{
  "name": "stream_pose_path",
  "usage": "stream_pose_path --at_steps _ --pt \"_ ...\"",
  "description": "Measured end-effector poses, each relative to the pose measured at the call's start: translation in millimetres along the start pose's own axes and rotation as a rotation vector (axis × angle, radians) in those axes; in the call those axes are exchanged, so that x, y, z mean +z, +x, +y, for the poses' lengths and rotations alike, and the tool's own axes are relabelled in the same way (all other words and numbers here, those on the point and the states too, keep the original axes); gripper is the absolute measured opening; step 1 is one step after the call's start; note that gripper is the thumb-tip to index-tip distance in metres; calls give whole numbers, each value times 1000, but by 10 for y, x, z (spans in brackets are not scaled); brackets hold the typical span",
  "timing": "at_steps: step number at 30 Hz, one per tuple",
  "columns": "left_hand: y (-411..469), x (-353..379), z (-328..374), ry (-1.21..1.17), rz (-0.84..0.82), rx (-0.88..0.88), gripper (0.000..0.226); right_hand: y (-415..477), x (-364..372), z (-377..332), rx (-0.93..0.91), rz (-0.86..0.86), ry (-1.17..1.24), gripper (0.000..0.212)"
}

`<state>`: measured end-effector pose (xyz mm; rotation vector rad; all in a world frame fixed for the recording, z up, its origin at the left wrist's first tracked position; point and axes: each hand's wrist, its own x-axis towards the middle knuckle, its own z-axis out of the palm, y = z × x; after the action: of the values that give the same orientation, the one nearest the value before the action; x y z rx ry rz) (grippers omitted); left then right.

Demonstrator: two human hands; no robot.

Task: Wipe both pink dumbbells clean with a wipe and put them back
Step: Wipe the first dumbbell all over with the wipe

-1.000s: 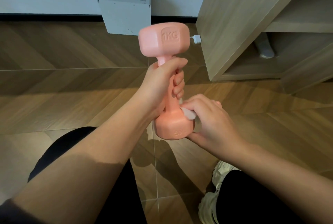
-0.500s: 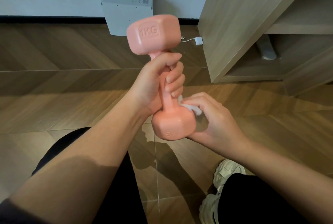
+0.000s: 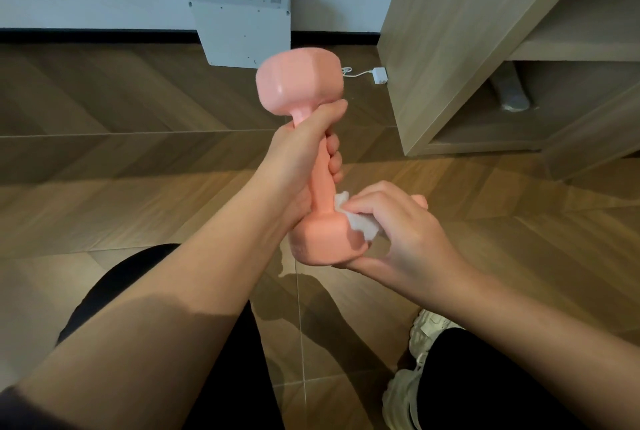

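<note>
Now | left hand [image 3: 298, 159] fingers curl round the handle of the pink dumbbell [image 3: 301, 87], upright above the floor [image 3: 138, 159] | right hand [image 3: 408, 232] fingers pinch the wipe [image 3: 360, 227] against its lower head | risk: one-handed grip may slip under rubbing, dropping it near the sneaker [image 3: 405, 395].

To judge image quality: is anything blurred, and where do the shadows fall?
Head view: the upper head of the pink dumbbell is motion-blurred; the white wipe under the right hand looks sharper; arm shadows fall on the brown wooden floor below; wide-angle distortion slants the light wooden cabinet.
</note>
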<state>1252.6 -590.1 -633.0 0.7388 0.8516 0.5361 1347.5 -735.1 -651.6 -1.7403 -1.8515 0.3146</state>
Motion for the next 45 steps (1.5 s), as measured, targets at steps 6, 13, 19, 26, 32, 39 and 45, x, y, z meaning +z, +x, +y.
stream_pose_path --at_steps 6,13,19,26,32,39,45 --pt "-51 26 47 -13 -75 7 32 15 1 -12 125 -77 70 52" --pt "-98 27 91 -44 -120 42 34 -16 -10 -92 41 -5 -5 54" --pt "-138 56 67 -11 -201 70 39 40 -14 -49 50 -36 -50 49" --pt "-86 28 43 -4 -161 102 38 31 -22 -58 99 -106 -71 52" --pt "-62 30 44 -16 -210 69 41 21 -6 -21 59 -17 -89 51" --pt "-41 -25 81 -175 -427 40 35 64 -11 25 166 -130 198 51" --pt "8 -4 73 -116 -399 95 20 38 -8 39 51 84 119 56"
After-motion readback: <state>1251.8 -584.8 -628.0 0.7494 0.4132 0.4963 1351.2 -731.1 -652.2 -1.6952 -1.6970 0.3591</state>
